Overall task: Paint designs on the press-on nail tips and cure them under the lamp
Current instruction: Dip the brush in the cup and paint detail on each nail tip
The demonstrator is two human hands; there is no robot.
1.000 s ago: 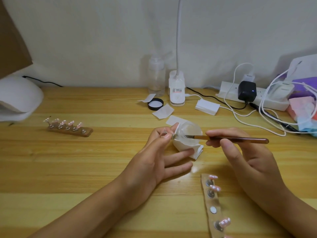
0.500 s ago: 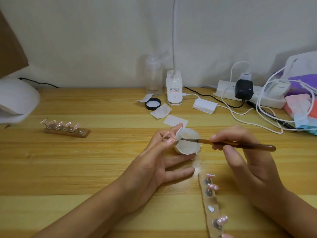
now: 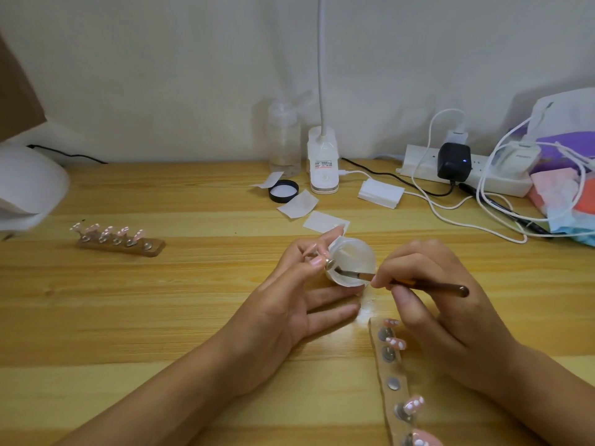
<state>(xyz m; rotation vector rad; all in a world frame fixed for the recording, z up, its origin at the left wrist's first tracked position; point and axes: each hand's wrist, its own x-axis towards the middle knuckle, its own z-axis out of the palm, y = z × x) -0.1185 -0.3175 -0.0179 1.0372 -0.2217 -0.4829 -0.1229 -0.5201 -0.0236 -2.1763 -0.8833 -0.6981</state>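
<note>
Pinched between thumb and forefinger of the left hand (image 3: 289,304): a small metal stud (image 3: 329,262), lifted above the counter (image 3: 161,300); nail tip on it too small to tell. Other three fingers straight and spread, low over the wood. Almost touching the stud, the bristle end of a brown nail brush (image 3: 418,283), gripped near the ferrule by the curled fingers of the right hand (image 3: 447,300). Directly under the bristles, a small translucent white cup (image 3: 354,255). In front of the right hand, a brown holder strip (image 3: 386,370) with pink white-dotted nail tips (image 3: 396,343) on metal studs, one stud bare. Well apart at the left, a second strip (image 3: 154,246) carrying a row of pink tips (image 3: 109,231), near the white curing lamp (image 3: 29,188). Further back, a black lid (image 3: 283,190), a clear bottle (image 3: 285,140), a desk-lamp base (image 3: 323,162) and a power strip (image 3: 418,162).
</note>
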